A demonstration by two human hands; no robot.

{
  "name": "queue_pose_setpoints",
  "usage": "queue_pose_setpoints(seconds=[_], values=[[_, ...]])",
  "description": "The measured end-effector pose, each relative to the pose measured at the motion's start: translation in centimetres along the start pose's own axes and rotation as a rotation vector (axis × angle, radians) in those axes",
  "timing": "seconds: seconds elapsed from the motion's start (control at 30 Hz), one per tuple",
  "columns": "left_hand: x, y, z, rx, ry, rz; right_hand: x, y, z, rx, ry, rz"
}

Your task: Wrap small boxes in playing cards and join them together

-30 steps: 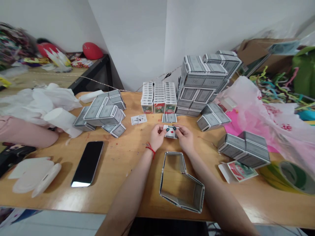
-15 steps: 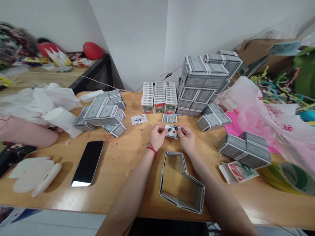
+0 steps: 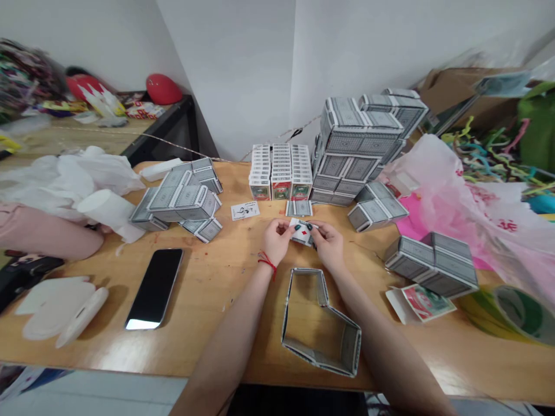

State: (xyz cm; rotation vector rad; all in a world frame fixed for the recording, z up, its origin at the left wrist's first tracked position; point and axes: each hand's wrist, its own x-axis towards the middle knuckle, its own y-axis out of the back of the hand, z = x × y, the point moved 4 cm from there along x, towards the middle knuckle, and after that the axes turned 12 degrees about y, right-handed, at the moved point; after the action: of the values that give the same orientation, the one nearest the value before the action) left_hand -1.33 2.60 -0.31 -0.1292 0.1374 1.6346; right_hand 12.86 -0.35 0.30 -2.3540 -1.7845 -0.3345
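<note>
Left hand (image 3: 276, 240) and right hand (image 3: 329, 241) both pinch a white paper red-diamond playing card (image 3: 304, 233) above the light-brown wooden counter (image 3: 208, 300), folding step I reckon, next move calls for even pressure

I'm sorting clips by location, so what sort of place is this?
Probably a craft room or small workshop: stacked card-patterned blocks, rows of playing-card packs and a tangle of colourful strands.

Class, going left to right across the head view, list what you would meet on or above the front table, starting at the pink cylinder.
Pink cylinder, phone, loose card, left hand, red-diamond card, right hand, open box, tape roll.
</note>
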Motion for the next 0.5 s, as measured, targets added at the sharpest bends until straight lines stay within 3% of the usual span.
queue_pose_setpoints(seconds=[0.23, 0.5], values=[[0.16, -0.14, -0.21, 0.002, 0.040, -0.065, 0.02, -0.07, -0.16, -0.010, -0.004, -0.016], [0.12, -0.12, 0.11, -0.035, -0.009, -0.058, -0.10, -0.10, -0.34, -0.046, 0.024, -0.014]])
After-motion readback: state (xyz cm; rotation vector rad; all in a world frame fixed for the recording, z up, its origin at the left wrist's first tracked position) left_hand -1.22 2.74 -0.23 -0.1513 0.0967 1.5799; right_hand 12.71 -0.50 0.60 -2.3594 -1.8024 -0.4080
